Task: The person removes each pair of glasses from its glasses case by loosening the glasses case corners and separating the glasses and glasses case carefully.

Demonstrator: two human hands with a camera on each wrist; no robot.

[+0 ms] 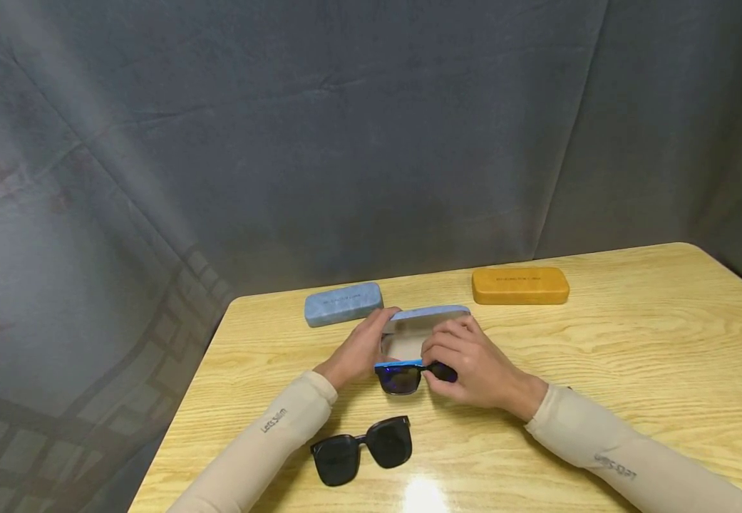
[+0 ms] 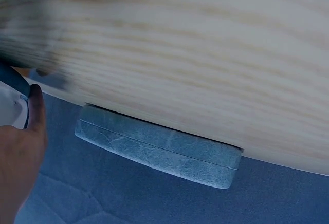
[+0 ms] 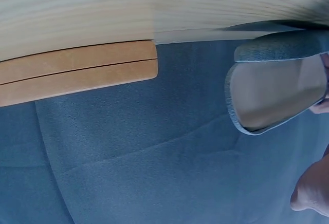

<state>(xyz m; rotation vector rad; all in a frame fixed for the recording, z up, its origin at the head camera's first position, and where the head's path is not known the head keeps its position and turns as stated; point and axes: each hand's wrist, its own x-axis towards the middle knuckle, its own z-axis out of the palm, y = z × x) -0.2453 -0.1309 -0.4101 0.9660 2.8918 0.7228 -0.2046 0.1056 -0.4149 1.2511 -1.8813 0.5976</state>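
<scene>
In the head view, my left hand (image 1: pixel 359 353) grips the left end of an open glasses case (image 1: pixel 405 345), blue outside and pale inside, with its lid raised. My right hand (image 1: pixel 476 363) pinches sunglasses (image 1: pixel 399 380) with dark lenses and a bright blue top edge, held at the front of that case. Its fingers cover part of the right lens. The case's pale lining (image 3: pixel 277 90) faces the right wrist view, where part of my right hand (image 3: pixel 312 188) shows at the edge. Nearer me, black sunglasses (image 1: pixel 388 443) lie on the table.
A closed blue glasses case (image 1: pixel 343 304) lies behind my left hand. Toward the back right sits a closed orange-yellow case (image 1: pixel 520 286). Both are near the rear edge of the wooden table (image 1: pixel 653 342), with a grey cloth (image 1: pixel 371 164) hanging behind.
</scene>
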